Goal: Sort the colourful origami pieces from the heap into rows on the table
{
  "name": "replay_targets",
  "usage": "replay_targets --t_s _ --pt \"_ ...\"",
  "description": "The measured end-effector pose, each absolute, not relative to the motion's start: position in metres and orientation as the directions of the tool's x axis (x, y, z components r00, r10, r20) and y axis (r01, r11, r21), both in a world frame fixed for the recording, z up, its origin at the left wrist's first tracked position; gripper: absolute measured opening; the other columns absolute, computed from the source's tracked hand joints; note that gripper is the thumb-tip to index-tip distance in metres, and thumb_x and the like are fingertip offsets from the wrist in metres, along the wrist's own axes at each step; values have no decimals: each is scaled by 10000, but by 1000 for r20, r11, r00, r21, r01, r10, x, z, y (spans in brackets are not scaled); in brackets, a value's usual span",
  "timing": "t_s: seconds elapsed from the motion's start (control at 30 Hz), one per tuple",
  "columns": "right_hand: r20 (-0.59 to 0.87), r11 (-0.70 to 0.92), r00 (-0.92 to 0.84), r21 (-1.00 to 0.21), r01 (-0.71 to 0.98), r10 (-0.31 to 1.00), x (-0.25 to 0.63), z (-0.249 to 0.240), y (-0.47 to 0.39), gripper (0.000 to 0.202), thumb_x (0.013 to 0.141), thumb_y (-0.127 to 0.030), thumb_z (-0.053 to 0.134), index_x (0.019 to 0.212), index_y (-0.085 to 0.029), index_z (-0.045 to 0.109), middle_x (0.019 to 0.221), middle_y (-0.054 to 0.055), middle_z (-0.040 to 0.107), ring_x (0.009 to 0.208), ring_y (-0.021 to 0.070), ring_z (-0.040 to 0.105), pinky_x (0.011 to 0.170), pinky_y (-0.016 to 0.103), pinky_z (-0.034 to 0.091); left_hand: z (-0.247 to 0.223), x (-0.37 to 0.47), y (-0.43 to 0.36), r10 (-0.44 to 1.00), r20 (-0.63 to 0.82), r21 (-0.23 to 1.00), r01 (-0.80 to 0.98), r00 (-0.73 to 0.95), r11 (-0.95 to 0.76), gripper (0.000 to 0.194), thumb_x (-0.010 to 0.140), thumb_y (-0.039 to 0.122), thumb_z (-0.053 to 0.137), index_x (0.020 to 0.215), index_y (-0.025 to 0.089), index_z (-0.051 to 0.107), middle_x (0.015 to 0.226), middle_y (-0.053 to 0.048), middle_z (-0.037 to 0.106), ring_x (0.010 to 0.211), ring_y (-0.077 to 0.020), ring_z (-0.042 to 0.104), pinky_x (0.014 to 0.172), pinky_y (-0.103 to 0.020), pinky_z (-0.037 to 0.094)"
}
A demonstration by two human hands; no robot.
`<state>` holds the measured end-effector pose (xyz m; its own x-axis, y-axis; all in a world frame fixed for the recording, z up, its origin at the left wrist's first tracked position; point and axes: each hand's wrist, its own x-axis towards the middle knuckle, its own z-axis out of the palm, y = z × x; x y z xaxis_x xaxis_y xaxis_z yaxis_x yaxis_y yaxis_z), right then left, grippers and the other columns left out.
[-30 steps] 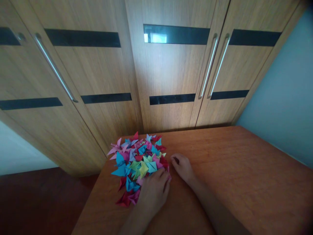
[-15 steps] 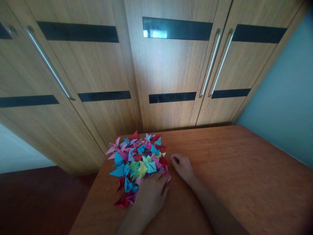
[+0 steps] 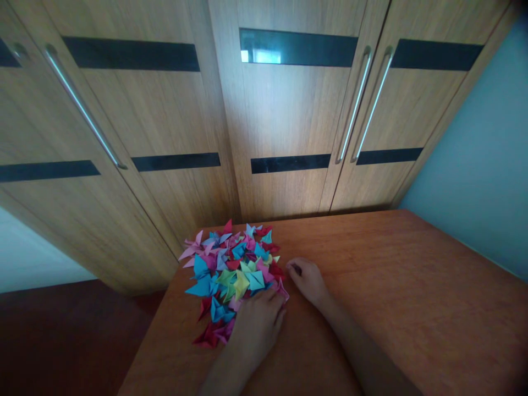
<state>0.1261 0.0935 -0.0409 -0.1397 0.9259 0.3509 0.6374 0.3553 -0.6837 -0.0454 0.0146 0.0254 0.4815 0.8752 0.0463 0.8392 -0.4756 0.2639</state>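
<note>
Many small folded paper cranes in blue, green, yellow, pink, purple and red lie heaped on the left part of the wooden table. Over the near right side of the heap rests my left hand, its fingers bent down and the thumb close beneath them. A pink paper crane touches its fingertips; whatever lies under the fingers is hidden. Just right of the heap, my right hand lies on the tabletop with fingers loosely curled in. A red crane is near its fingertips, and nothing shows in its grip.
Behind the table stands a wooden wardrobe with dark inlaid strips and long metal handles. A pale blue wall borders the right side. Dark floor shows past the table's left edge.
The thumb of my left hand has drawn in closer to its fingers. My right hand and the heap of cranes look nearly the same.
</note>
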Motion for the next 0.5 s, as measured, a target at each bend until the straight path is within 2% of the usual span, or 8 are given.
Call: replay_targets --t_s 0.27,0.4,0.5 --pt "338 342 -137 -680 648 931 126 -38 92 198 821 -203 438 767 -194 629 770 25 636 718 143 557 680 231 399 23 -45 15 861 101 248 826 498 -506 184 876 198 432 898 233 611 931 -20 639 874 -189 599 728 -299 453" --pt "333 333 -130 -679 654 934 125 -37 92 207 820 -206 434 762 -192 632 767 29 636 716 142 556 676 230 400 23 -45 13 853 159 282 805 497 -521 192 878 195 436 884 228 626 928 -33 645 839 -179 609 713 -285 465" --pt "332 334 -131 -681 651 934 125 -37 91 204 817 -203 440 767 -193 638 770 27 640 713 139 558 674 228 401 20 -46 12 834 254 337 763 490 -551 196 884 201 441 892 233 634 904 -36 648 808 -164 611 722 -271 471"
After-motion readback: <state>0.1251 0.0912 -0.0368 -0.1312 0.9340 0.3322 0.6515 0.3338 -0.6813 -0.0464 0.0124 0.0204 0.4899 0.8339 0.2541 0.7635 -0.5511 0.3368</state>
